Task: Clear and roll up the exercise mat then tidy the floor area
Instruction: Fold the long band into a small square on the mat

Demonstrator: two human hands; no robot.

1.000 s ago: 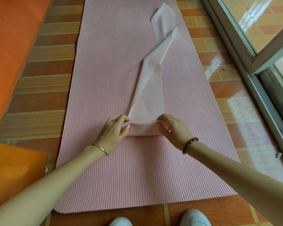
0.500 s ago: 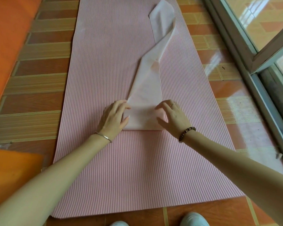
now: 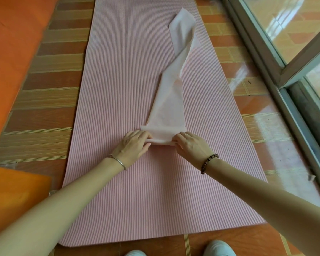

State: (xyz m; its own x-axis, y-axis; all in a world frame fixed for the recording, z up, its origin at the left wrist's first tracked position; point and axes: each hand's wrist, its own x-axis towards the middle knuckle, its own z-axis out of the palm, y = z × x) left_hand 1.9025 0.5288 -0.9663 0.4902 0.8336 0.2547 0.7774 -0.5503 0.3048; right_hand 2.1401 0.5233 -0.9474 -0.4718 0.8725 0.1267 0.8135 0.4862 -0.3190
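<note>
Shoes (image 3: 219, 247) at the very bottom, 2 pale toe caps poking in on the tiled floor (image 3: 50, 115), right by the near end of the pink ribbed exercise mat (image 3: 118, 200). The mat lies flat and unrolled, running away from the camera. Both arms reach out over it, with a silver bangle (image 3: 118, 161) on the left wrist and a dark bead bracelet (image 3: 209, 162) on the right. The left hand (image 3: 134, 146) and right hand (image 3: 191, 145) each have fingers curled round a side of the folded-over near end of a pale pink band (image 3: 166, 111), pinching it about midway up the mat. Past the hands the band narrows and twists once, and its far end lies flat near the mat's right edge. An orange mat (image 3: 13, 43) runs along the left, an orange slab (image 3: 11, 196) sits by the left arm, and a metal window frame (image 3: 266, 61) runs down the right.
</note>
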